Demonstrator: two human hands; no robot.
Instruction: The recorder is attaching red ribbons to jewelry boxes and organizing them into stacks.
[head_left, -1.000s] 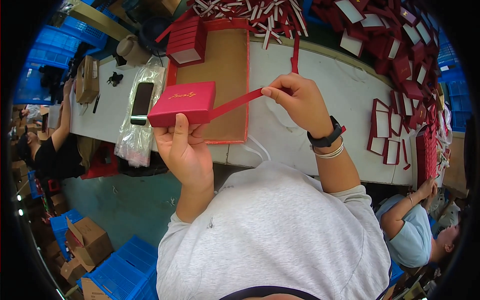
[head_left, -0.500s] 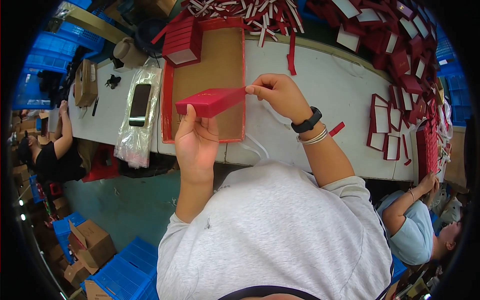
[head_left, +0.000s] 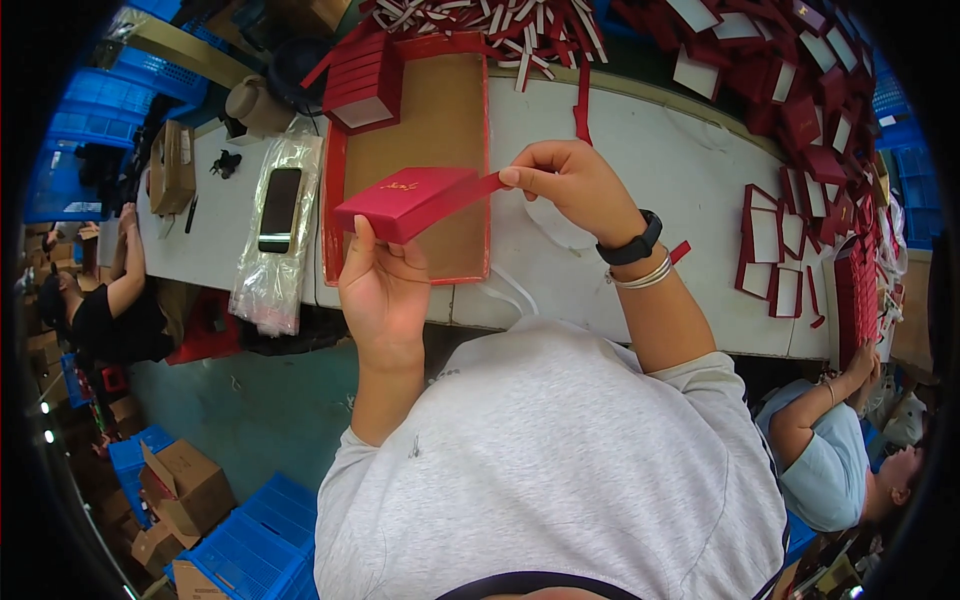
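Observation:
My left hand (head_left: 385, 290) grips a flat red gift box (head_left: 410, 197) from below, with the thumb at its near edge. Gold lettering marks the box's top, which tilts toward me. From the right end of the box a narrow red strip (head_left: 487, 186) reaches to my right hand (head_left: 565, 185), pinched between thumb and forefinger. Both hands are raised over the front part of a shallow, red-rimmed tray (head_left: 487, 130) and the white table (head_left: 560, 110). Several red boxes (head_left: 362, 85) stand stacked at the tray's far left corner.
Red-and-white strips (head_left: 500, 30) lie heaped at the back. Many red boxes (head_left: 800, 125) pile up at the far right, with open frames (head_left: 762, 250) nearer. Left of the tray, a phone (head_left: 279, 210) rests on clear plastic bags (head_left: 262, 290). Other people work at both sides.
The box has shifted a little left and turned, showing more of its top. My right hand has moved right, and more of the red strip shows between it and the box.

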